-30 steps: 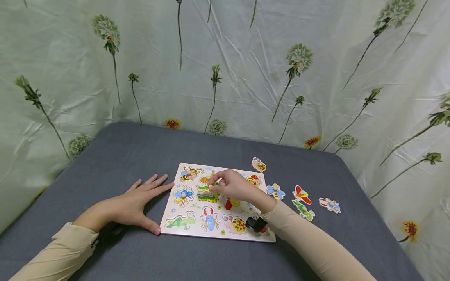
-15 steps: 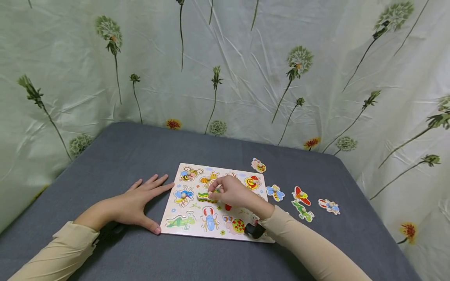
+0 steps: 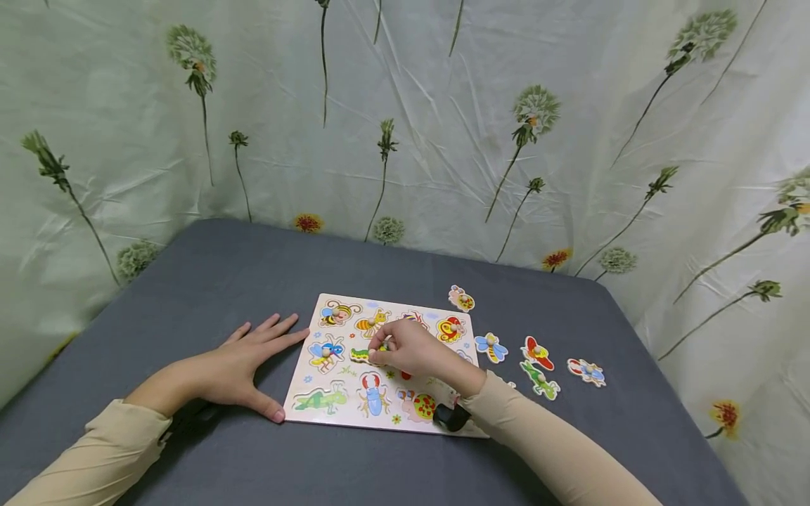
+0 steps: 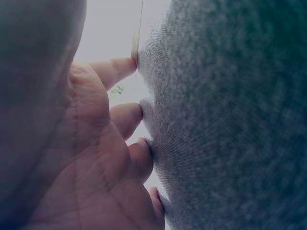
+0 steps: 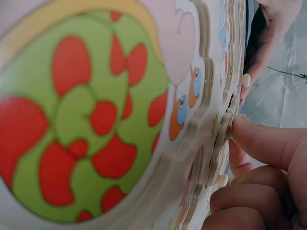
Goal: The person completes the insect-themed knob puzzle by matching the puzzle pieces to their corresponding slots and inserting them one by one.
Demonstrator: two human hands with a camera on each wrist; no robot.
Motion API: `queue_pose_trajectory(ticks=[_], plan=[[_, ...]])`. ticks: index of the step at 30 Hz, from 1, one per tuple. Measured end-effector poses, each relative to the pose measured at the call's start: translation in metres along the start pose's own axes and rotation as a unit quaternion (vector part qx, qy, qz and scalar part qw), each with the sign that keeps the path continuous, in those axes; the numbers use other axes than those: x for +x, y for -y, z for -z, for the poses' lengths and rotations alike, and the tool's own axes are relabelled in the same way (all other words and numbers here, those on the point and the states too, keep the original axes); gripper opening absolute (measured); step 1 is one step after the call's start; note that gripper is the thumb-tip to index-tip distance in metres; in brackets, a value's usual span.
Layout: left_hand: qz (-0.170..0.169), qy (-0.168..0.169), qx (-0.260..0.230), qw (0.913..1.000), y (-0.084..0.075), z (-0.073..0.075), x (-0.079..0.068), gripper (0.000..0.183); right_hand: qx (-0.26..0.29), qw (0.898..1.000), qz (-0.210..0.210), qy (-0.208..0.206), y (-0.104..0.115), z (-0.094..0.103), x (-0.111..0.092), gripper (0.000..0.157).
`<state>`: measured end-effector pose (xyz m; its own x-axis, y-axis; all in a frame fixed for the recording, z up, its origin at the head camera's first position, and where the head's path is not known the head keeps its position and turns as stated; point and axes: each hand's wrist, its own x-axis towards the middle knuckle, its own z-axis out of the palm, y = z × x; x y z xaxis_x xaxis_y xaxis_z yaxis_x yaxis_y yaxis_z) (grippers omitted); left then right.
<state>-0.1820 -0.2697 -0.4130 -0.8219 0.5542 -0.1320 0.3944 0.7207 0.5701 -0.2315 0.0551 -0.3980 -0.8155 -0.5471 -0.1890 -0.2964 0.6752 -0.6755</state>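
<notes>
A wooden peg puzzle board [image 3: 342, 419] with painted insects lies on the table. My right hand [image 3: 411, 349] pinches a green caterpillar piece [image 3: 359, 355] between thumb and fingertips, low over the middle of the board. In the right wrist view, thumb [image 5: 254, 136] and fingers meet at the piece's edge, and its knob is hidden. My left hand [image 3: 243, 367] lies spread on the table, with thumb and a fingertip touching the board's left edge. A bee piece [image 3: 338, 313], a mosquito piece [image 3: 325, 353] and a butterfly piece [image 3: 451, 329] sit in the board.
Right of the board lie loose pieces: a snail [image 3: 462, 299], a blue-winged dragonfly [image 3: 491, 347], a red-winged insect [image 3: 538, 353], a green grasshopper [image 3: 541, 380] and a red-and-blue beetle [image 3: 587, 372]. A flowered curtain [image 3: 443, 140] hangs behind the grey table [image 3: 253, 260].
My right hand has lowered the caterpillar piece from above the board down onto its middle recess area. The left hand stays at the board's edge; the head view shifts slightly.
</notes>
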Motion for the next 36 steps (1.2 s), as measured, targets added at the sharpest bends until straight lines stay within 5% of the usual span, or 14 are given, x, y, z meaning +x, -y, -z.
queue_pose_trajectory(ticks=[23,36], plan=[[-0.002,-0.002,0.005,1.0000,-0.001,0.002,-0.001,0.129,-0.002,1.000,-0.013,0.029,-0.001,0.009,-0.003,0.010],[0.000,0.000,0.007,1.0000,0.002,0.001,-0.001,0.129,0.026,0.999,-0.020,-0.016,-0.011,0.035,-0.019,0.017]])
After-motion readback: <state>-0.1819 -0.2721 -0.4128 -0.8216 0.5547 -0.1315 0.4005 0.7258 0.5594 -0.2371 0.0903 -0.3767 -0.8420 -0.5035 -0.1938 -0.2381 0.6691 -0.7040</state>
